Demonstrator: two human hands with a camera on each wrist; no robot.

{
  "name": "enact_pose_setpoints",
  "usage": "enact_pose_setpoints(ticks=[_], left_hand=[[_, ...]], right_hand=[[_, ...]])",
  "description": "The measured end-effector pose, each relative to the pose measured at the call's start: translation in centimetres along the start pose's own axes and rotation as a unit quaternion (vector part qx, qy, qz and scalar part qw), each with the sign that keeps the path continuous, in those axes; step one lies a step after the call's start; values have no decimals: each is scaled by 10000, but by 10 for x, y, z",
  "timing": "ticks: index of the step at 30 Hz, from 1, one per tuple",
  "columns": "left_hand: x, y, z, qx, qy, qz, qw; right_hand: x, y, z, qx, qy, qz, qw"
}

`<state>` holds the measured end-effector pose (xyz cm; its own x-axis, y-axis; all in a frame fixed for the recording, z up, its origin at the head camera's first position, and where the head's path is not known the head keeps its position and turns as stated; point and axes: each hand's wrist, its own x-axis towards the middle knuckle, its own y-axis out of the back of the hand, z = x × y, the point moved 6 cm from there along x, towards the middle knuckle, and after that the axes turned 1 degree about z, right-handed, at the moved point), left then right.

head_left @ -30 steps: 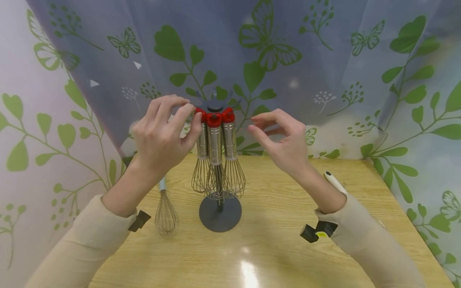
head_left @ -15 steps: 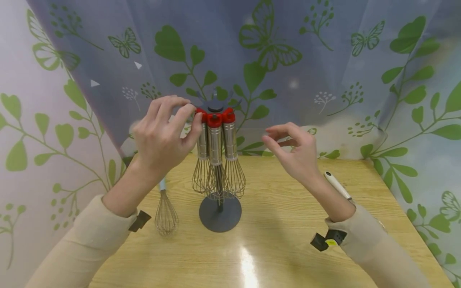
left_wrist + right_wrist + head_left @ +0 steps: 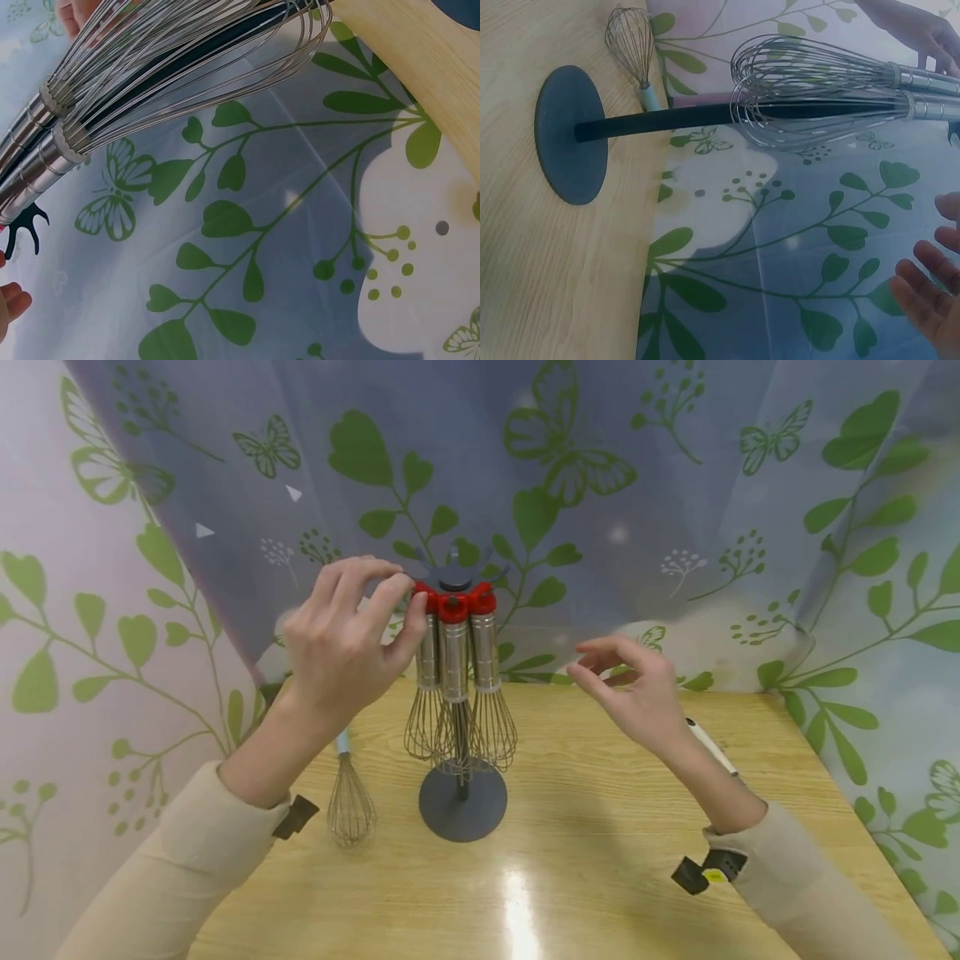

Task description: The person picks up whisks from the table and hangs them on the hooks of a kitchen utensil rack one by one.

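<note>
Several metal whisks point(image 3: 453, 660) with red handle ends hang wires-down from the top of a dark stand, whose round base point(image 3: 465, 818) rests on the table. My left hand point(image 3: 345, 627) pinches the red end of the leftmost whisk point(image 3: 427, 660) between thumb and index finger, high on the stand. To the right of the stand, my right hand point(image 3: 633, 689) hovers with loosely bent fingers and nothing in them. In the right wrist view, its fingers point(image 3: 922, 292) show below the hanging whisks point(image 3: 810, 82).
A whisk with a pale blue handle point(image 3: 351, 802) lies on the wooden table point(image 3: 600, 877), left of the base. A white-handled utensil point(image 3: 708, 745) lies at the right, partly behind my right forearm. A leaf-patterned cloth point(image 3: 600, 543) stands behind the table.
My right hand has drawn away from the stand, to the right and downward. The left hand has stayed at the leftmost whisk's red end.
</note>
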<state>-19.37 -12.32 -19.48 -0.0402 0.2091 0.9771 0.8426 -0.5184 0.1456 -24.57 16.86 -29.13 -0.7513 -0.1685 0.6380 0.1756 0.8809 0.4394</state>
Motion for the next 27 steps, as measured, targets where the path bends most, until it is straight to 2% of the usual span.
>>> enact_pose_setpoints(ticks=[8, 14, 22, 27], left_hand=[[0, 0, 0, -26, -12, -14, 10000], [0, 1, 1, -46, -22, -66, 10000], [1, 2, 1, -39, -45, -115, 9999], [1, 2, 1, -30, -39, -81, 10000]], right_hand=[[-4, 11, 19, -363, -710, -755, 9940], [-5, 21, 33, -536, -1157, -1369, 9823], [-6, 32, 47, -478, -1707, -2327, 9563], [-7, 36, 57, -496, -1818, -2976, 9359]])
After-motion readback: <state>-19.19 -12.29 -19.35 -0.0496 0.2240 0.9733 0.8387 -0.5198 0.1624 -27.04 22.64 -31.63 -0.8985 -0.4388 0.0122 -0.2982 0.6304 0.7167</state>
